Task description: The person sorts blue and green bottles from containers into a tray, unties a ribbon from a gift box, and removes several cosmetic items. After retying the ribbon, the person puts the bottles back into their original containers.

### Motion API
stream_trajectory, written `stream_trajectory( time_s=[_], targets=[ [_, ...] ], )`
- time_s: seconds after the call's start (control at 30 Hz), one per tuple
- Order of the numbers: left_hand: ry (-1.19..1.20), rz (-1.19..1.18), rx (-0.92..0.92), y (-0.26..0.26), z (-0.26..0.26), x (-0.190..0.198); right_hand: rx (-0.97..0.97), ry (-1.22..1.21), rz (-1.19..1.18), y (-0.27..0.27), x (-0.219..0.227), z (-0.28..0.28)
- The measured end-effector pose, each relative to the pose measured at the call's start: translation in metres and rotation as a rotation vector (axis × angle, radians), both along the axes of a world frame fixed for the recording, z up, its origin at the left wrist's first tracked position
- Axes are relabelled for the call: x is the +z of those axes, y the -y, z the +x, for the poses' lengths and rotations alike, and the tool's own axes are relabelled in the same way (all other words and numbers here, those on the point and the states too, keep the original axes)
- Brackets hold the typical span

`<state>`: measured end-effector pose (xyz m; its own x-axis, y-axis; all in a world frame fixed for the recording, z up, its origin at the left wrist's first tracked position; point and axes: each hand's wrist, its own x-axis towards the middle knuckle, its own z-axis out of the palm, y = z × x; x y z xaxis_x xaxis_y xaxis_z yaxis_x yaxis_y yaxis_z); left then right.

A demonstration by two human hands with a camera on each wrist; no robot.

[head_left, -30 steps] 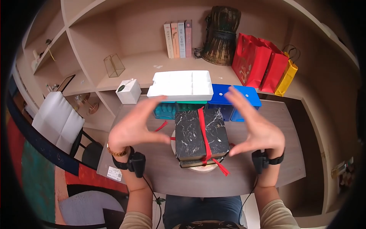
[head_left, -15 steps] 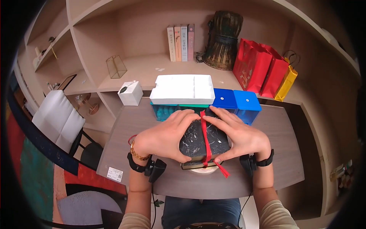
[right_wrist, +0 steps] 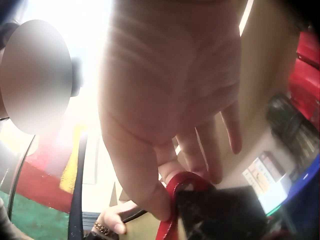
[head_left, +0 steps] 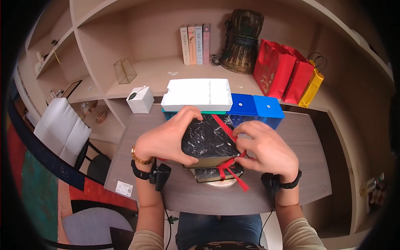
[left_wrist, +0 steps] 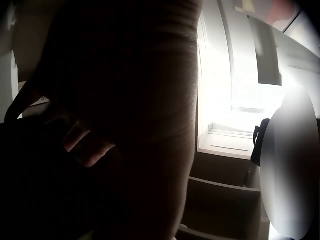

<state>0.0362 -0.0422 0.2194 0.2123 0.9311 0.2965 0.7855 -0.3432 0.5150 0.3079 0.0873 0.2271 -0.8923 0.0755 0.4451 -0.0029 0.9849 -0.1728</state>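
A thick black marbled book (head_left: 206, 139) with tan edges lies over a second marbled book (head_left: 208, 173), offset to the left and raised at an angle. My left hand (head_left: 166, 137) grips its left side, thumb at the near corner and fingers at the far edge. A red ribbon (head_left: 223, 123) runs across the upper book's right part, and its tied end hangs over the lower book. My right hand (head_left: 266, 148) pinches that ribbon at the right edge; the right wrist view shows the ribbon (right_wrist: 175, 196) against the thumb. The left wrist view is mostly dark.
Under the books shows the pale rim of a round base (head_left: 223, 183). Behind them stand blue boxes (head_left: 268, 109) and a white divided tray (head_left: 196, 93) on teal and green ones. A white cube box (head_left: 140, 100) is at the back left, red bags (head_left: 273, 68) at the back right.
Both hands came in from the sides onto the books. The upper book has since shifted left and up off the lower one, and the right hand has closed on the ribbon.
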Motion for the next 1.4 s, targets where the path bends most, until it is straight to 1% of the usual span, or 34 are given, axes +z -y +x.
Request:
stream_trajectory(
  time_s=[0.07,0.1,0.13,0.17,0.2,0.27,0.37,0.5,0.6,0.7,0.73,0.8,0.87,0.93,0.97,1.07,1.3,1.4],
  targets=[
    [0.004,0.041,0.011,0.001,-0.007,-0.001,-0.069,0.004,-0.019,-0.009,0.003,0.008],
    [0.028,-0.027,0.052,0.006,-0.008,0.006,-0.104,0.019,-0.033,-0.014,0.004,0.012],
    [0.037,0.0,0.048,0.007,-0.012,0.006,-0.139,0.034,-0.047,-0.019,0.004,0.016],
    [0.045,0.026,0.044,0.009,-0.017,0.006,-0.168,-0.022,-0.016,-0.024,0.001,0.019],
    [0.052,0.052,0.038,0.01,-0.023,0.006,-0.227,0.056,-0.047,-0.027,0.002,0.022],
    [0.106,0.028,0.073,0.013,-0.03,0.007,-0.347,0.211,-0.109,-0.031,0.007,0.028],
    [0.194,0.023,0.104,0.018,-0.03,0.009,-0.383,0.235,-0.126,-0.038,-0.005,0.032],
    [0.133,0.008,0.059,0.013,-0.021,0.01,-0.477,0.238,-0.138,-0.041,-0.009,0.031],
    [0.088,-0.011,-0.016,0.003,-0.008,0.006,-0.614,0.179,-0.134,-0.044,-0.004,0.034],
    [0.008,0.028,-0.07,-0.006,0.007,0.002,-0.86,0.105,0.023,-0.052,-0.004,0.053],
    [-0.002,0.024,-0.075,-0.007,0.012,0.001,-0.986,0.076,0.047,-0.053,0.001,0.059],
    [-0.023,0.019,-0.085,-0.008,0.023,0.001,-1.165,-0.036,0.054,-0.06,0.006,0.072],
    [-0.077,0.041,-0.096,-0.012,0.029,-0.004,-1.238,-0.049,-0.028,-0.063,0.01,0.082],
    [-0.145,0.082,-0.093,-0.012,0.034,-0.01,-1.266,-0.063,-0.037,-0.066,0.009,0.085],
    [-0.152,0.025,-0.061,-0.01,0.037,-0.007,-1.275,-0.07,-0.026,-0.066,0.008,0.084],
    [-0.166,0.031,-0.072,-0.006,0.035,-0.004,-1.297,-0.093,-0.042,-0.067,0.008,0.087],
    [-0.154,-0.012,0.015,0.002,0.019,0.003,-1.406,-0.23,-0.055,-0.086,0.003,0.112],
    [-0.202,0.067,-0.027,-0.004,0.014,-0.003,-1.522,-0.401,0.151,-0.093,0.002,0.118]
  ],
)
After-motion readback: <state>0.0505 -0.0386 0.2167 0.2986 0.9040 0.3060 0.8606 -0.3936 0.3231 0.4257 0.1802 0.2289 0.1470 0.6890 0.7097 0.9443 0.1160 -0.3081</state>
